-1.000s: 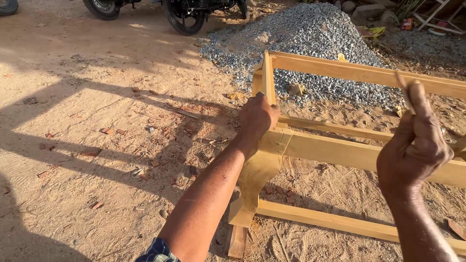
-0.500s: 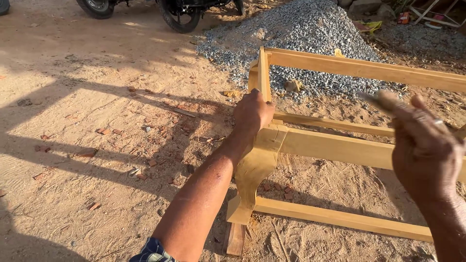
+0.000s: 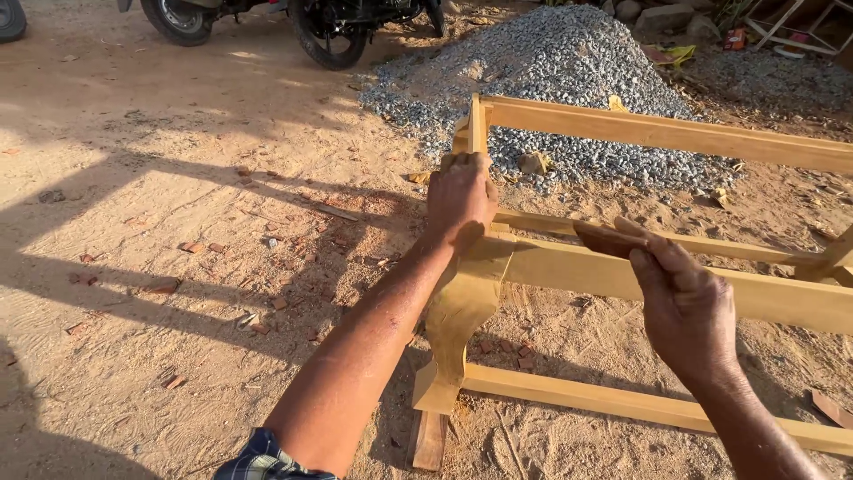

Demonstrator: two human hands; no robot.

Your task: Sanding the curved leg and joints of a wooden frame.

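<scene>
A pale wooden furniture frame (image 3: 622,271) with a curved leg (image 3: 458,311) lies on sandy ground. My left hand (image 3: 460,197) grips the top of the frame's corner post. My right hand (image 3: 682,302) holds a small flat brownish sheet, like sandpaper (image 3: 602,238), with its edge against the frame's near rail.
A heap of grey gravel (image 3: 551,62) lies behind the frame. A motorcycle's wheels (image 3: 320,31) stand at the top. Brick chips (image 3: 191,247) litter the sand at left. A short wood block (image 3: 431,440) lies under the frame's leg.
My right hand has come down from shoulder height with the sheet and now meets the near rail. My left hand has slid slightly up the corner post.
</scene>
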